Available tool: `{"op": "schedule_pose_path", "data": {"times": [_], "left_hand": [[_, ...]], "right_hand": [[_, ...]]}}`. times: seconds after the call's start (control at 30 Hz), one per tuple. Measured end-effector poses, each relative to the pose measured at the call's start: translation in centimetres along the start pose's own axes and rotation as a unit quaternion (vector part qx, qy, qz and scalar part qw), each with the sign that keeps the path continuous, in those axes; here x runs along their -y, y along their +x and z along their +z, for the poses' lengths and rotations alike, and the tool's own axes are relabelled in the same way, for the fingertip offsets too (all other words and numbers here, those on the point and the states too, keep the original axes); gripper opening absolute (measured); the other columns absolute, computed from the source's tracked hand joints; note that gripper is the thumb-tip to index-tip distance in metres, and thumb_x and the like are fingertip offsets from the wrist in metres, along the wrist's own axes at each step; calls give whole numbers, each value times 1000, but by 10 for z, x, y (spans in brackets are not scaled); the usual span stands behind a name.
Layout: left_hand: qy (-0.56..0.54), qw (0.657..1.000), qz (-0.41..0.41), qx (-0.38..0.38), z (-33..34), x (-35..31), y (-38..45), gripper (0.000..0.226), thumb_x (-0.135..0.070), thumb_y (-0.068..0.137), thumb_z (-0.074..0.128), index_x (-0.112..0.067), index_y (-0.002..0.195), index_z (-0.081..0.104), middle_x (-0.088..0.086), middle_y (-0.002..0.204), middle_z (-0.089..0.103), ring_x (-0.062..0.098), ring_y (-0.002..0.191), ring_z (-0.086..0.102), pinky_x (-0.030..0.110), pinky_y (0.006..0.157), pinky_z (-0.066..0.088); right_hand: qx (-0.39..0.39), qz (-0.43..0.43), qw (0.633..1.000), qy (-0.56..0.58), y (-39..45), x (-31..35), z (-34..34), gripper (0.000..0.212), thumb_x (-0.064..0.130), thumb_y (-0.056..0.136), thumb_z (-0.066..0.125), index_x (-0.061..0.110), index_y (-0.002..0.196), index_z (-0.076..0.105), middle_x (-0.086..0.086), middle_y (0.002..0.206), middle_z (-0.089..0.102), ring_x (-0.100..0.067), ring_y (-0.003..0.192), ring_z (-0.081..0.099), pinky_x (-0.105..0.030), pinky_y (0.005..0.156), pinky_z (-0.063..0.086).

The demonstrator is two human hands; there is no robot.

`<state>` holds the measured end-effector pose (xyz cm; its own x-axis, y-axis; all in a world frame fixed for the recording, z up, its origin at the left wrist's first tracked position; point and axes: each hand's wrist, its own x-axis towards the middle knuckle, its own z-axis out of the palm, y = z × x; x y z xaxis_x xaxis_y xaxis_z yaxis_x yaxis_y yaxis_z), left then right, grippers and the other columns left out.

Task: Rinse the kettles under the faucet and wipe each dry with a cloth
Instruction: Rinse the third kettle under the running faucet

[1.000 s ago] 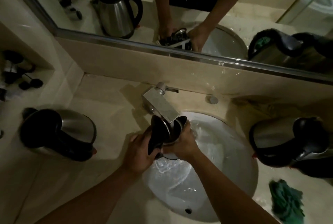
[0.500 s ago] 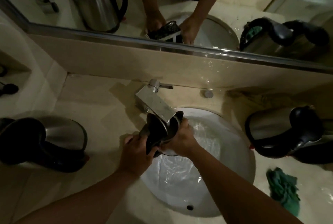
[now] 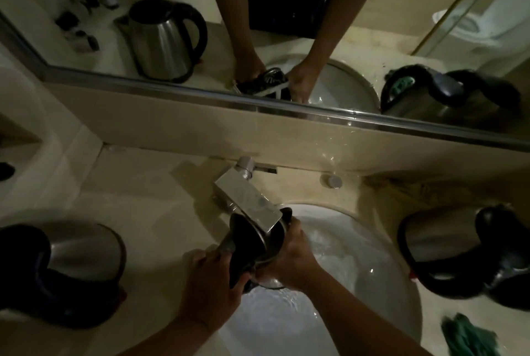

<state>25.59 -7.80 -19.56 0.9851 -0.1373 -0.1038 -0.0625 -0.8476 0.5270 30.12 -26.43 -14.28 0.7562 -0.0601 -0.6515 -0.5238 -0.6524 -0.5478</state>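
Note:
A steel kettle (image 3: 265, 244) with a black lid hanging open is held tilted under the square chrome faucet (image 3: 248, 202), over the white sink (image 3: 358, 284). My left hand (image 3: 213, 284) grips its black handle at the left. My right hand (image 3: 289, 258) curls round the kettle's body from the right. Water lies in the basin below. A second steel kettle (image 3: 66, 266) stands on the counter at the left. A third kettle (image 3: 447, 249) stands at the right of the sink. A green cloth (image 3: 467, 337) lies crumpled at the lower right.
A wide mirror (image 3: 286, 26) runs above the backsplash and reflects the kettles and my arms. A round chrome knob (image 3: 335, 181) sits behind the sink. Small dark bottles (image 3: 5, 170) stand in a wall niche at the far left. The beige counter (image 3: 137, 200) surrounds the basin.
The view has shifted a little. Both hands keep their hold on the kettle, which stays under the faucet and has tilted slightly.

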Motion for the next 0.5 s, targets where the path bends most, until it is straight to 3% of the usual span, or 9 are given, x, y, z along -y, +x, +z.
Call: {"op": "schedule_pose_path", "data": {"times": [0.1, 0.2, 0.27, 0.4, 0.5], "left_hand": [[-5, 1000, 7, -13, -1, -4, 0, 61, -49, 84, 63, -31, 139, 46, -11, 114, 67, 11, 104, 61, 31, 102, 31], [7, 1000, 6, -18, 0, -5, -2, 58, -44, 80, 70, -24, 133, 56, -3, 111, 70, 19, 101, 65, 34, 97, 34], [22, 999, 11, -21, 0, -6, -3, 59, -43, 77, 72, -20, 129, 59, 2, 108, 72, 25, 97, 67, 36, 93, 35], [46, 999, 6, -8, 2, -3, -3, 58, -46, 74, 67, -13, 121, 62, 10, 102, 73, 33, 92, 68, 40, 90, 36], [46, 999, 7, -5, 6, -1, -2, 58, -46, 74, 66, -13, 122, 60, 10, 103, 73, 33, 93, 67, 45, 91, 41]], "right_hand": [[22, -1, 999, 25, -4, 1, -2, 120, 43, 55, 95, 35, 144, 16, 8, 133, 28, -12, 124, 34, -24, 107, 36], [19, 23, 998, 55, -7, 1, -5, 115, 33, 62, 96, 31, 147, 19, 4, 137, 30, -18, 129, 38, -30, 107, 39], [15, 32, 998, 48, -10, 6, -6, 121, 39, 55, 96, 29, 148, 19, 1, 144, 33, -24, 135, 39, -37, 113, 42], [-11, 33, 999, 41, -5, 4, 0, 144, 56, 17, 86, 27, 144, 26, -1, 144, 41, -24, 134, 45, -42, 111, 48], [-19, 39, 998, 34, -2, -1, 4, 139, 54, 15, 89, 31, 137, 26, 2, 138, 44, -23, 131, 48, -44, 110, 48]]}}
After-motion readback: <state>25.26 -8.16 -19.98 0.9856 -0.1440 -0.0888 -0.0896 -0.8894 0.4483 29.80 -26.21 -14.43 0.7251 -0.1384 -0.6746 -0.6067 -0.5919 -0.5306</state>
